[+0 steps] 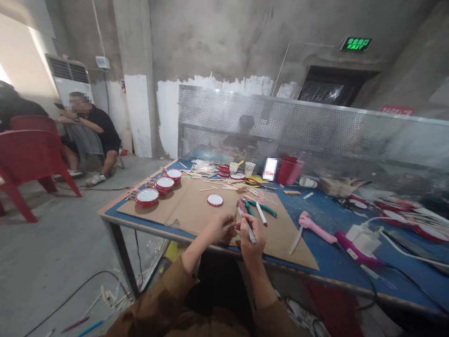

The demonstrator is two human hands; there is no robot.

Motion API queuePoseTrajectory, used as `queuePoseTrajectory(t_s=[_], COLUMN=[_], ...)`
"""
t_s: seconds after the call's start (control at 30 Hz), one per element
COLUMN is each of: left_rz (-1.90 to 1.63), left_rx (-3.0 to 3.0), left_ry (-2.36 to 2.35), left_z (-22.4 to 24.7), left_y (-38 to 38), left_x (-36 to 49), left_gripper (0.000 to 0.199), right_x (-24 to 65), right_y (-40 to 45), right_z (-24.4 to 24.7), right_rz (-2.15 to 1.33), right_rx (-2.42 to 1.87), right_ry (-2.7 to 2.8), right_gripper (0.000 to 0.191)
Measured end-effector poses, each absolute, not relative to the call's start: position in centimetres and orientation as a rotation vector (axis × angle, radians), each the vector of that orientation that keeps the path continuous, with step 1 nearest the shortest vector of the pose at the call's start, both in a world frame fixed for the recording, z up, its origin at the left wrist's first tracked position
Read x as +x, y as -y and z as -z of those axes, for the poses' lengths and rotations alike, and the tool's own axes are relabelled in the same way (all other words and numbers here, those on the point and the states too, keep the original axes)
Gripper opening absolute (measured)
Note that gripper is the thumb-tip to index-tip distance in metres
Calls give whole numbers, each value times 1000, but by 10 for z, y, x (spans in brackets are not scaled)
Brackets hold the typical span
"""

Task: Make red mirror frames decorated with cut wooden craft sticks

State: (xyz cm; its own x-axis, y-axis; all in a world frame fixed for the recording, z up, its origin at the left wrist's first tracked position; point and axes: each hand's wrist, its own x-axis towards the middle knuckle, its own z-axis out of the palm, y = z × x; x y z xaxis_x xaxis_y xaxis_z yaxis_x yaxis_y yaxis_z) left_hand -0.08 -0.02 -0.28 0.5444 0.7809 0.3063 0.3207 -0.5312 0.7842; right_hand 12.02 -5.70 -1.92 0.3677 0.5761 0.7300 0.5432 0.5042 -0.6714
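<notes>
A brown, flat cardboard sheet (pixel 189 201) is laid on the blue tabletop (pixel 298 210), and both hands are held over its near edge. A slim grey-and-white marker pen (pixel 251 235) is gripped in the right hand (pixel 257 241). The fingers of the left hand (pixel 220 227) are drawn in close to the right fingertips; whether a small piece is pinched there cannot be told.

On the middle of the cardboard, beyond the hands, a round white disc with a red rim (pixel 215 200) is laid flat. Toward its right side lie a white marker with a red end (pixel 261 214) and pliers with green handles (pixel 270 210), close together. Along its left side, red-rimmed white drums (pixel 147 197) are set in stacks.

Because the pen and the fingertips are so close, a stray mark could be left on skin if the tip is uncovered and slips. The loose marker could be knocked by the right hand and rolled against the pliers. If the cardboard's near edge were caught by a sleeve, the sheet could be dragged and the stacks toppled.
</notes>
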Motion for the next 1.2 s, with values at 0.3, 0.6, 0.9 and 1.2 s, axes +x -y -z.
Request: queuePoseTrajectory(t_s=[0.3,0.6,0.9,1.2], left_rz=[-877,-870,-893,-871], left_rx=[2118,2130,2159,2138], left_ry=[-893,-895,-897,-886], left_z=[3,4,6,4], left_y=[1,0,-1,1], left_x=[0,0,-1,-1], left_gripper=[21,20,17,19], right_x=[120,120,119,121], right_y=[58,58,58,56], right_z=[16,19,15,21], right_rz=[28,5,-25,7], right_rx=[-1138,-1125,-1142,-1151], right_ry=[1300,1285,1234,1299], right_gripper=[20,20,21,21])
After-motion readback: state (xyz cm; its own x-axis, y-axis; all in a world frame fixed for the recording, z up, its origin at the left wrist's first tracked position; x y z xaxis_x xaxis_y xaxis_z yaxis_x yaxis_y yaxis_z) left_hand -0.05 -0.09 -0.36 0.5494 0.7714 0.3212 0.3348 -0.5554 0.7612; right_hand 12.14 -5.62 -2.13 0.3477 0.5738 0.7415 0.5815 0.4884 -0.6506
